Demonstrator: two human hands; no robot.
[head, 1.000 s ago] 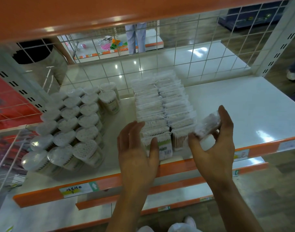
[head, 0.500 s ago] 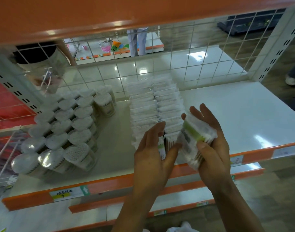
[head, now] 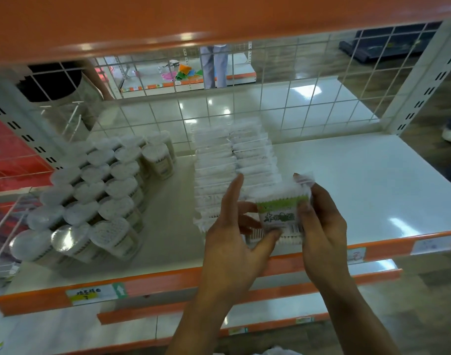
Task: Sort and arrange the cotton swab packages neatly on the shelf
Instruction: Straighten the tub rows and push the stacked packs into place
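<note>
Just above the front edge of the shelf (head: 367, 180), the right grip (head: 324, 226) is clamped on a green-labelled cotton swab packet (head: 279, 213), thumb across its face and fingers behind, holding it upright with the label toward the camera. The left grip (head: 229, 242), immediately left of the packet, is spread apart, forefinger raised, its thumb and middle fingers touching the packet's left edge. Directly beyond both grips two rows of flat packets (head: 232, 160) run back along the shelf toward the wire grille (head: 283, 98); well left of the left grip stand round swab tubs (head: 99, 198).
</note>
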